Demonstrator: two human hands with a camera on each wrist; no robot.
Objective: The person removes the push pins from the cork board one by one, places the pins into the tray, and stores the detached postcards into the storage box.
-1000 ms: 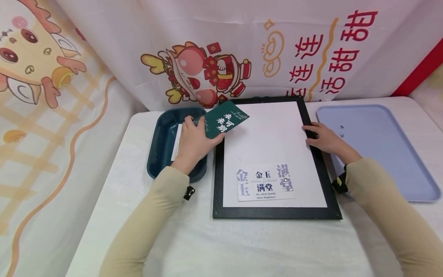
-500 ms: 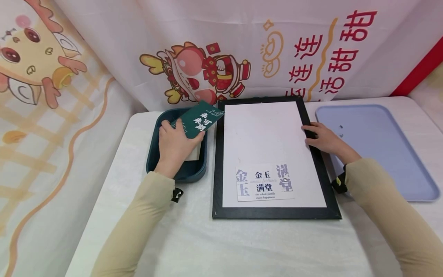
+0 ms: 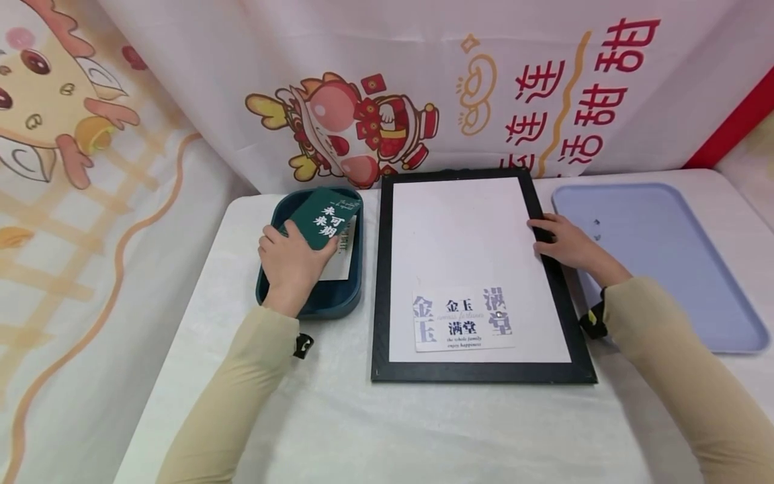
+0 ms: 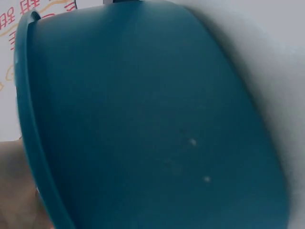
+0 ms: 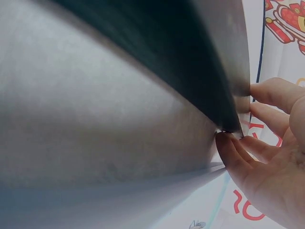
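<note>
In the head view my left hand (image 3: 293, 269) holds a dark green card (image 3: 323, 218) with white lettering over the teal basin (image 3: 346, 306), thumb and fingers at its near edge. A white printed card (image 3: 340, 265) lies in the basin, partly covered by the green one. The basin's outer wall (image 4: 152, 114) fills most of the left wrist view. My right hand (image 3: 568, 242) grips the right side of a black picture frame (image 3: 382, 296), fingers on its face and thumb low at its edge. On the frame's white panel (image 3: 459, 235) lies a white card (image 3: 462, 319) with purple characters.
A pale blue tray (image 3: 671, 269) with a couple of tiny items (image 3: 597, 228) near its left side sits right of the frame. White cloth covers the table (image 3: 484, 430). A printed curtain (image 3: 471, 87) hangs behind.
My left hand has moved left with the green card, from over the frame's left edge to over the basin, uncovering more of the white card there. My right hand stays on the frame.
</note>
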